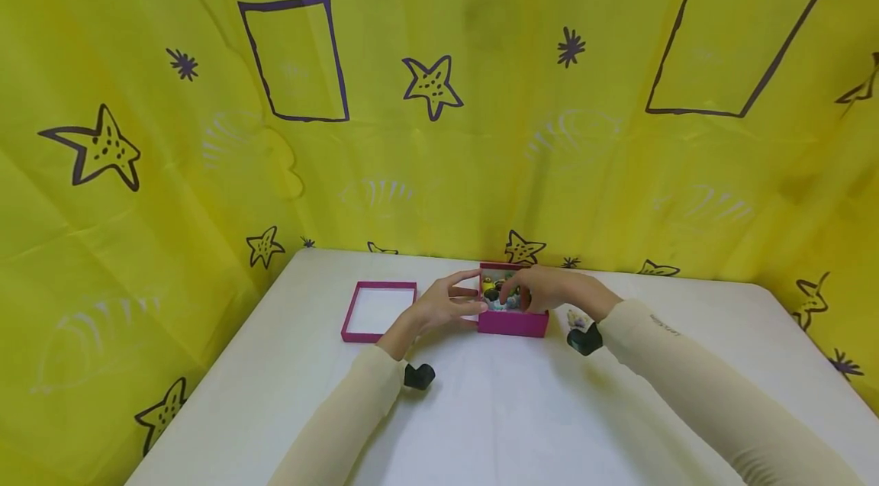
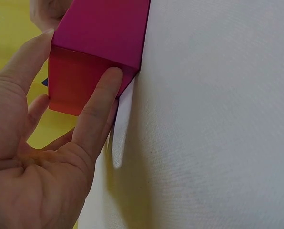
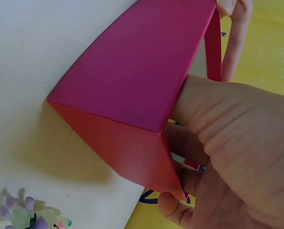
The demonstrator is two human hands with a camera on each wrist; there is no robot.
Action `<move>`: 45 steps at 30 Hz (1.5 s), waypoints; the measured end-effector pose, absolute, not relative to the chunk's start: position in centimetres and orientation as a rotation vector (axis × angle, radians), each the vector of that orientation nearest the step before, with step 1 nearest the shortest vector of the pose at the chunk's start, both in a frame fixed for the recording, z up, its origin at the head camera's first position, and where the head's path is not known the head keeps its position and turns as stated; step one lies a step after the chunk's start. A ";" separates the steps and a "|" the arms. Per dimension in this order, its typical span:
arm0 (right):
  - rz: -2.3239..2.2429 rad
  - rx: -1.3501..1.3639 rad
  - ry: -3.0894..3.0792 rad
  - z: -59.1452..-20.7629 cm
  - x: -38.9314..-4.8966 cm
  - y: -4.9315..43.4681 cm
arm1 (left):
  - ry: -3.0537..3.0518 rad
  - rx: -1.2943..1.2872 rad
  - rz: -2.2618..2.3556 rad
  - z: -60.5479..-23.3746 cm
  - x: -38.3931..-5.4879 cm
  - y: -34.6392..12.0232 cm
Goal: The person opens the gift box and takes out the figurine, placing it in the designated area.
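A magenta box [image 1: 511,324] sits on the white table with small colourful items [image 1: 493,288] inside it, yellow, dark and pale blue among them. My left hand [image 1: 442,304] steadies its left side. In the left wrist view, extended fingers [image 2: 96,105] lie along the box's end wall and the thumb is at the rim. From above, my right hand [image 1: 545,288] reaches over the box's right part with its fingers down inside. In the right wrist view the box wall [image 3: 123,71] hides the thumb tip, and I cannot tell whether it pinches anything.
Left of the box lies a magenta-rimmed lid [image 1: 350,310] with a white inside. A small lilac and pale green figure [image 3: 25,217] rests on the table to the box's right. Behind the table hangs a yellow curtain [image 1: 481,165] with drawn stars.
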State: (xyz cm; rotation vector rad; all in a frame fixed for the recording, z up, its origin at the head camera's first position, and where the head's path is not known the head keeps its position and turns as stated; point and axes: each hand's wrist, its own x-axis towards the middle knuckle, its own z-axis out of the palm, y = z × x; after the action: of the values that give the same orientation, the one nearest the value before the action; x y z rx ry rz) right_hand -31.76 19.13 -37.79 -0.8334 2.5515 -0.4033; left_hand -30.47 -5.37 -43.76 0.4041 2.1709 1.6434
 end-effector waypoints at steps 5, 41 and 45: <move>-0.395 -0.847 2.554 -38.3 -31.8 18.9 | 2.133 0.382 1.672 -43.8 -30.3 -5.3; -0.481 -0.856 2.660 -39.4 -31.9 18.2 | 2.119 0.366 1.678 -43.7 -30.5 -5.3; -0.492 -0.876 2.651 -39.4 -31.8 18.3 | 2.096 0.368 1.695 -43.6 -30.4 -5.2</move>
State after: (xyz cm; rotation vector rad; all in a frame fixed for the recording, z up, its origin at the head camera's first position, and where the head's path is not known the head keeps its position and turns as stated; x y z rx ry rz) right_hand -31.83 18.27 -39.45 -0.8761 2.6512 -0.4915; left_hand -30.38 -5.22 -43.59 0.3677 2.0963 1.6949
